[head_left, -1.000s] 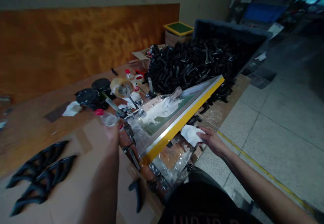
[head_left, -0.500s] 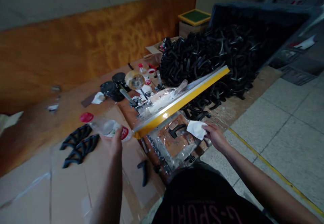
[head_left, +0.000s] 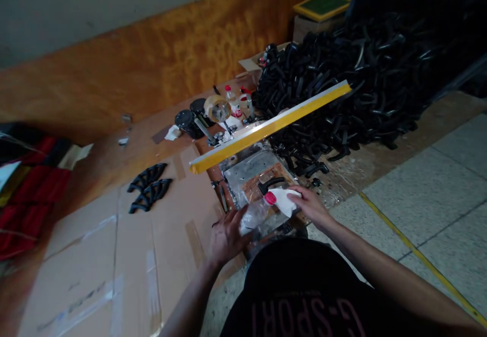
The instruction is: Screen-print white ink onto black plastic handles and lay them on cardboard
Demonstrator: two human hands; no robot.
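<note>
My left hand [head_left: 229,236] is closed around a clear plastic bottle [head_left: 253,217], tipped so that its red cap meets the white cloth or tissue [head_left: 284,201]. Pinched in the fingers of my right hand [head_left: 311,207] is that white piece. Just beyond them, a black curved handle [head_left: 274,181] lies on a brown block [head_left: 249,189] covered with clear film. Over this spot a screen frame with a yellow edge [head_left: 270,129] stands raised at a slant. Whether the bottle's mouth is open, I cannot tell.
A large heap of black handles [head_left: 323,83] fills the right back. Several more handles [head_left: 150,187] lie in rows on the cardboard [head_left: 87,256]. Behind the frame stand black tubs [head_left: 188,123], a tape roll [head_left: 217,108] and another red-capped bottle [head_left: 233,101]. Red bundles [head_left: 30,190] are at the left.
My left hand has brought the bottle rightward from over the cardboard, tipping its cap against the white piece in my right hand. The view has shifted left.
</note>
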